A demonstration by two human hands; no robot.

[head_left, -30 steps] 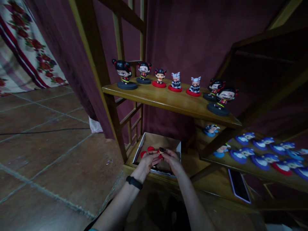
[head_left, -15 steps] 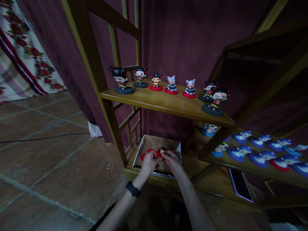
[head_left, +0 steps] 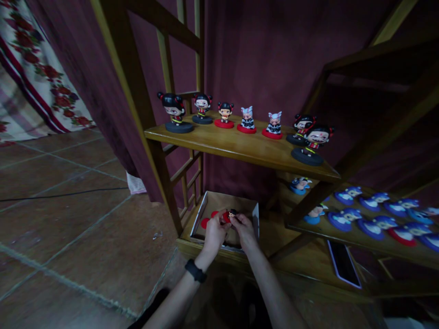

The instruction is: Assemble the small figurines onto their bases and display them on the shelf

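Note:
Over an open cardboard box on the lower shelf, both my hands meet at a small black-haired figurine and a red round base. My left hand, a dark band on its wrist, is closed on the red base. My right hand pinches the figurine from the right side. Whether figurine and base are joined cannot be made out between the fingers. More red discs lie in the box's left part, partly hidden by my left hand.
Above, a wooden shelf carries several figurines on red or dark round bases. Lower right, another shelf holds rows of blue figurines. A phone lies on the bottom board. A wooden post stands left of the box.
The figurine and base have tilted slightly between my fingers. My left forearm has shifted a little to the right. The view has moved slightly.

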